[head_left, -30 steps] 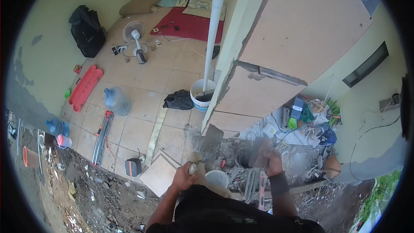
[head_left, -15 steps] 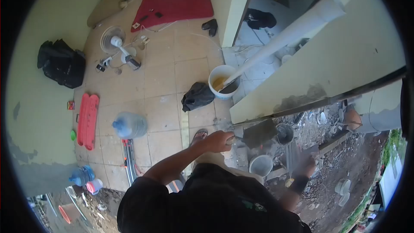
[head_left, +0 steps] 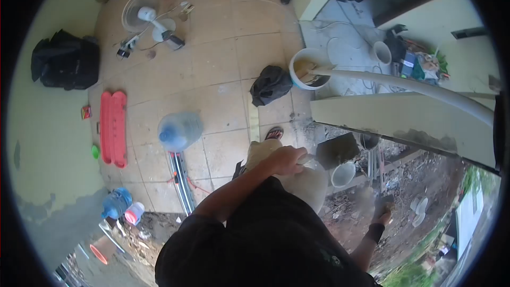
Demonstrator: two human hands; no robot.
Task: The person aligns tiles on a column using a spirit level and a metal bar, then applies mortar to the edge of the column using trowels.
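Note:
My left hand (head_left: 289, 160) is closed around the short handle of a plasterer's hawk. Its flat, grey, mortar-coloured board (head_left: 338, 150) points away to the right, above the ground beside a pale bucket (head_left: 343, 174). Lower right, my right hand (head_left: 383, 216) is closed on a trowel (head_left: 384, 202), held out over the dirt; motion blurs the tool, so its outline is unclear. A dark bucket (head_left: 369, 141) sits just beyond the hawk, partly hidden by it.
A white bucket (head_left: 297, 78) with a long pale pole (head_left: 414, 82) leaning from it stands by the doorway, next to a black bag (head_left: 271, 86). On the tiles are a water jug (head_left: 180, 130), a red case (head_left: 113, 130) and a fan (head_left: 146, 15). A low wall (head_left: 393, 117) runs right.
My view has turned, showing more to the right and shifting the room. My right hand with the trowel is lower in view; the left still holds the hawk.

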